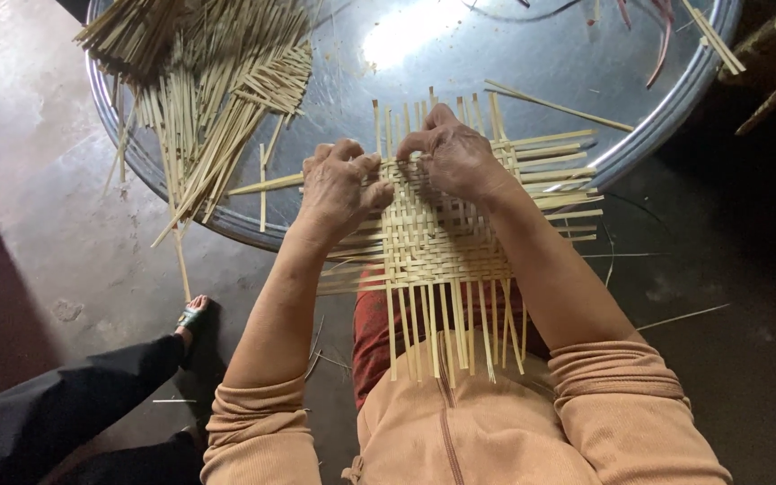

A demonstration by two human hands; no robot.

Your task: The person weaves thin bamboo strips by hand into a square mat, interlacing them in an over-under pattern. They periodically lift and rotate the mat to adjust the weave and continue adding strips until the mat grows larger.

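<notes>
A half-woven mat of pale bamboo strips (446, 242) lies across my lap and the near rim of a large round metal tray (666, 108). Loose strip ends stick out from the mat on all sides. My left hand (339, 184) presses on the mat's upper left corner, fingers curled over the strips. My right hand (455, 157) rests on the mat's top edge, fingertips pinching a strip beside my left hand. Both hands touch each other's fingertips over the weave.
A heap of loose bamboo strips (213, 90) fills the tray's left part and spills over its rim. Single strips (559, 106) lie on the tray at right. Another person's dark-trousered leg and sandalled foot (192, 316) reach in at lower left on the concrete floor.
</notes>
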